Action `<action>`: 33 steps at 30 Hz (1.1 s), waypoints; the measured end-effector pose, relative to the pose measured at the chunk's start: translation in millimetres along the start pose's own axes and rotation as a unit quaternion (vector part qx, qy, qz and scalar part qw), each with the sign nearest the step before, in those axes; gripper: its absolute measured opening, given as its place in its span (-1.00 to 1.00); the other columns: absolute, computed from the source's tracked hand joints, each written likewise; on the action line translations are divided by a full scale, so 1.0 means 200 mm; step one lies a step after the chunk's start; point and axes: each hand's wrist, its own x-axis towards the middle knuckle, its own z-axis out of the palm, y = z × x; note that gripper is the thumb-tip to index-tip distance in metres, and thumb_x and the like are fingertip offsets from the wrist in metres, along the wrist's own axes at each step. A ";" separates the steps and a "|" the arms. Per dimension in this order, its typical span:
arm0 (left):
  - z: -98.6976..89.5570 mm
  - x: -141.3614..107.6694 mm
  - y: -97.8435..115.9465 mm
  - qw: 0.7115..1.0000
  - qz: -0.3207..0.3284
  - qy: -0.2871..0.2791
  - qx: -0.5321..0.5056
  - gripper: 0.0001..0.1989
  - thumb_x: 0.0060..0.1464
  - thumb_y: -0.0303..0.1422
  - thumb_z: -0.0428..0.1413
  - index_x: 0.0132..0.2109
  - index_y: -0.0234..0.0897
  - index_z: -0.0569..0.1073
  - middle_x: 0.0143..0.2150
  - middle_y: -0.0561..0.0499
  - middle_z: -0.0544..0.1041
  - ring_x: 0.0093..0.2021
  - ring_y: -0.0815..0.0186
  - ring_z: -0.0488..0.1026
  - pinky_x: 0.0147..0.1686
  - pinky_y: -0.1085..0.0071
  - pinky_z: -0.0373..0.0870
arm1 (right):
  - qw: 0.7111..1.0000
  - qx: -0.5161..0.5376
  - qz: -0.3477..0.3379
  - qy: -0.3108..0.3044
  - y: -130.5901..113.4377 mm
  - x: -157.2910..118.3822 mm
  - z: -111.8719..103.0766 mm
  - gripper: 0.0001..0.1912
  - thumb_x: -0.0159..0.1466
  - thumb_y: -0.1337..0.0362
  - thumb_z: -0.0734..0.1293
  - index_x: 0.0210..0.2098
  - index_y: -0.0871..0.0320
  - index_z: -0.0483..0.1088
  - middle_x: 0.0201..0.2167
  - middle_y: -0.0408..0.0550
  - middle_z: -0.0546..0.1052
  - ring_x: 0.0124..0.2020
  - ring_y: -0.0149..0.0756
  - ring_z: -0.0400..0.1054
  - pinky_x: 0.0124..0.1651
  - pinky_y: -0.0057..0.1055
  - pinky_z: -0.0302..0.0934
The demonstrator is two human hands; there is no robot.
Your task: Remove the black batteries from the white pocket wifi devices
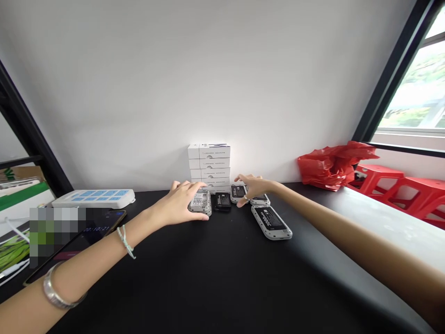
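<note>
My left hand [182,200] spans a small white device [200,202], fingers at its far edge and thumb at its near edge. The device lies with its back uncovered, showing a printed label. Just right of it is a loose black battery [222,201]. My right hand [253,186] reaches over another white device [238,192] with a black battery in it, fingers and thumb at opposite edges. Partly under that hand lies a further white device [260,200]. Closer to me, a white device [271,221] with a black battery marked 3000 lies at an angle.
White boxes [210,163] are stacked against the wall behind the devices. At left are a white power strip [93,198] and a phone [99,227] showing a timer. A red plastic bag [327,167] sits at the right back; red stools [382,178] stand beyond the table [194,283].
</note>
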 end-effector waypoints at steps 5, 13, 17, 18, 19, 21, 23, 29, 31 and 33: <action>-0.04 -0.06 0.12 0.998 0.055 0.008 0.000 -0.40 0.03 -0.03 0.11 0.17 -0.08 0.18 0.06 -0.07 0.39 0.04 0.04 0.28 0.08 0.06 0.10 | 0.999 -0.048 -0.015 -0.016 0.01 -0.03 -0.03 -0.02 -0.29 -0.14 0.50 0.04 0.11 0.21 0.03 0.09 0.37 0.03 0.12 0.22 0.04 -0.08 0.04; 0.10 -0.18 0.29 0.989 0.034 0.002 -0.142 -0.09 -0.16 0.04 0.22 0.27 -0.10 0.01 0.26 -0.14 0.16 0.24 -0.06 0.09 0.12 0.02 0.16 | 0.996 -0.045 -0.075 -0.018 -0.24 -0.44 -0.01 -0.05 -0.28 -0.16 0.50 0.03 0.08 0.22 -0.05 0.06 0.36 0.00 0.08 0.21 -0.11 -0.22 0.19; 0.17 -0.15 0.32 0.981 0.039 -0.060 -0.180 0.18 -0.31 0.09 0.26 0.34 -0.14 -0.19 0.29 -0.24 0.10 0.28 -0.17 0.00 0.12 -0.09 0.15 | 0.989 0.005 -0.124 -0.081 -0.30 -0.56 0.09 -0.14 -0.28 -0.06 0.53 -0.03 0.05 0.24 -0.05 -0.02 0.36 -0.05 0.00 0.25 -0.13 -0.24 0.23; 0.17 -0.14 0.32 0.979 0.032 -0.083 -0.186 0.22 -0.34 0.10 0.27 0.34 -0.13 -0.22 0.26 -0.24 0.14 0.26 -0.19 0.04 0.09 -0.11 0.18 | 0.987 0.017 -0.128 -0.093 -0.30 -0.55 0.10 -0.14 -0.29 -0.06 0.53 -0.05 0.06 0.24 -0.04 -0.03 0.36 -0.06 -0.02 0.26 -0.13 -0.24 0.24; 0.17 -0.13 0.32 0.976 0.024 -0.103 -0.190 0.25 -0.37 0.10 0.28 0.34 -0.10 -0.24 0.23 -0.24 0.19 0.23 -0.21 0.08 0.05 -0.12 0.22 | 0.986 0.028 -0.127 -0.104 -0.30 -0.54 0.11 -0.16 -0.29 -0.07 0.53 -0.07 0.06 0.24 -0.04 -0.04 0.35 -0.07 -0.03 0.27 -0.12 -0.24 0.24; 0.16 -0.11 0.33 0.973 0.011 -0.121 -0.196 0.29 -0.44 0.08 0.31 0.34 -0.06 -0.24 0.16 -0.21 0.28 0.17 -0.24 0.15 -0.04 -0.10 0.29 | 0.984 0.043 -0.116 -0.126 -0.30 -0.51 0.11 -0.20 -0.25 -0.10 0.52 -0.10 0.08 0.24 -0.05 -0.03 0.35 -0.08 -0.05 0.29 -0.09 -0.21 0.25; 0.15 -0.10 0.34 0.974 0.010 -0.110 -0.195 0.28 -0.47 0.05 0.33 0.33 -0.08 -0.19 0.11 -0.20 0.31 0.13 -0.23 0.19 -0.10 -0.06 0.33 | 0.983 0.049 -0.099 -0.146 -0.31 -0.48 0.10 -0.26 -0.21 -0.10 0.51 -0.14 0.09 0.24 -0.09 -0.02 0.34 -0.09 -0.07 0.30 -0.08 -0.19 0.25; 0.07 -0.07 0.30 0.987 0.031 -0.013 -0.158 0.09 -0.44 -0.06 0.35 0.23 -0.08 -0.02 0.09 -0.14 0.31 0.07 -0.11 0.27 -0.02 -0.01 0.27 | 0.983 0.097 -0.152 -0.031 -0.38 -0.45 0.01 -0.39 -0.16 0.07 0.53 -0.28 0.08 0.14 -0.23 -0.11 0.33 -0.25 -0.21 0.32 -0.26 -0.28 0.29; 0.02 -0.03 0.24 0.987 0.003 0.000 -0.162 0.10 -0.45 -0.02 0.34 0.21 -0.05 -0.05 0.08 -0.14 0.31 0.08 -0.10 0.27 -0.01 -0.02 0.27 | 0.965 0.200 -0.164 -0.036 -0.38 -0.41 -0.04 -0.52 -0.02 0.16 0.47 -0.27 0.06 0.11 -0.32 -0.18 0.38 -0.37 -0.32 0.35 -0.32 -0.34 0.29; -0.02 0.01 0.15 0.983 -0.021 -0.001 -0.180 0.10 -0.43 0.01 0.34 0.20 -0.05 -0.09 0.09 -0.16 0.30 0.10 -0.06 0.26 0.03 -0.02 0.25 | 0.941 0.309 -0.128 -0.044 -0.35 -0.33 -0.09 -0.59 0.06 0.22 0.42 -0.24 0.04 0.10 -0.38 -0.22 0.43 -0.43 -0.39 0.39 -0.31 -0.37 0.31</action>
